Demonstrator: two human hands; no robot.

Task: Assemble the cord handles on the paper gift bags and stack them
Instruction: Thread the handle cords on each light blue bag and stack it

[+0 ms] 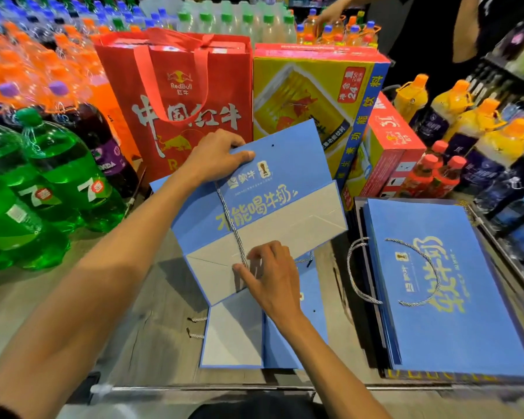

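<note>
Curled over the top edge of the flat blue gift bag (pixel 291 158), the left hand (pixel 218 155) grips it at frame centre, while the right hand (pixel 270 273) seems to pinch the grey cord (pixel 228 219) at its lower end. A stack of finished bags (pixel 481 328) lies at four o'clock; a red bag (pixel 176 65) stands at twelve.

Shop aisle, wood-grain surface (pixel 152 297). Green soda bottles (pixel 52 176) and orange bottles (pixel 28 55) left of left hand (pixel 215 155). Red bag (pixel 176 95) and yellow carton (pixel 309 95) behind it. Orange-capped juice bottles (pixel 454 110) far right of right hand (pixel 266 273).
</note>
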